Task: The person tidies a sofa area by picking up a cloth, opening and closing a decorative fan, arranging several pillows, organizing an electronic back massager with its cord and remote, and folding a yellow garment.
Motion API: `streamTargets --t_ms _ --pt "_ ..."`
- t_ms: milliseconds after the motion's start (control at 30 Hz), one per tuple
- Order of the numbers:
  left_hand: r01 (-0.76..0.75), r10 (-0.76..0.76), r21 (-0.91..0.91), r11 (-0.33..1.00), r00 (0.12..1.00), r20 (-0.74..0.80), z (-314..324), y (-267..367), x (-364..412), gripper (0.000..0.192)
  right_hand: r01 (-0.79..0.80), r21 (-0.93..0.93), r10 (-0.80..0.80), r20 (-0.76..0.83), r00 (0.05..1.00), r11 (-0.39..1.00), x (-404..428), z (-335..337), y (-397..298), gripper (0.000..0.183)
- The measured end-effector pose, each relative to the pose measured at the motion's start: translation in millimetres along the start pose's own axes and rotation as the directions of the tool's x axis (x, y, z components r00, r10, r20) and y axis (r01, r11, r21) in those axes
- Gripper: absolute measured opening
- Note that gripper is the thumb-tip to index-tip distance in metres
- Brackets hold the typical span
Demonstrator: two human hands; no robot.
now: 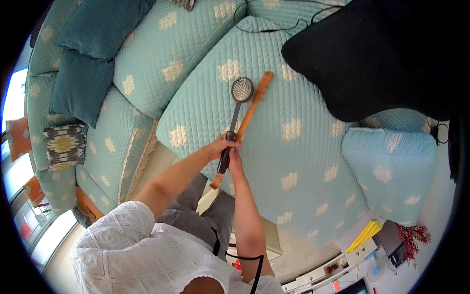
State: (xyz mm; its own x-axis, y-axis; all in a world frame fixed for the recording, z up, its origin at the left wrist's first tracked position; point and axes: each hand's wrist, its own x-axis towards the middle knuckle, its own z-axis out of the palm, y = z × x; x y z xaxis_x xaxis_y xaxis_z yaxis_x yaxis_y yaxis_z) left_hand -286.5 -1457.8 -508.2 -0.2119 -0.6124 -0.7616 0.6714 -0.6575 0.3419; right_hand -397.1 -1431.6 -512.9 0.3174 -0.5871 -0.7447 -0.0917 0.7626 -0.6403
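My left hand [221, 144] is closed around the black handle of a long tool [223, 161]. Its thin shaft leads up to a round head with a pale, patterned face. Alongside it, crossing behind the handle, lies a long wooden back scratcher [253, 106], with its toothed end showing below the hands. My right hand [235, 161] is just below the left, against the handle and the wood; it seems closed on the back scratcher, though its grip is partly hidden. Both tools are over a quilted teal sofa cover [292, 154] with pale patches.
Teal pillows [82, 88] and a patterned cushion [66, 147] rest on the sofa at left. Black cloth [378, 62] covers the upper right, beside a dark cable [257, 31]. A white drawer cabinet [315, 276] stands at lower right, near a yellow folded item [364, 236].
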Motion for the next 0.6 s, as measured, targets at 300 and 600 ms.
streamTargets --t_ms 300,600 --pt "-0.048 0.089 0.404 0.913 0.992 -0.084 1.0 33.3 -28.6 0.019 -0.19 -0.044 0.194 0.12 0.974 0.981 -27.8 17.1 -42.8 0.034" --pt "-0.136 -0.234 0.835 0.534 0.925 0.3 23.0 120.7 -51.5 0.039 -0.151 0.36 0.173 -0.029 0.985 0.921 -29.1 6.7 -107.9 0.046"
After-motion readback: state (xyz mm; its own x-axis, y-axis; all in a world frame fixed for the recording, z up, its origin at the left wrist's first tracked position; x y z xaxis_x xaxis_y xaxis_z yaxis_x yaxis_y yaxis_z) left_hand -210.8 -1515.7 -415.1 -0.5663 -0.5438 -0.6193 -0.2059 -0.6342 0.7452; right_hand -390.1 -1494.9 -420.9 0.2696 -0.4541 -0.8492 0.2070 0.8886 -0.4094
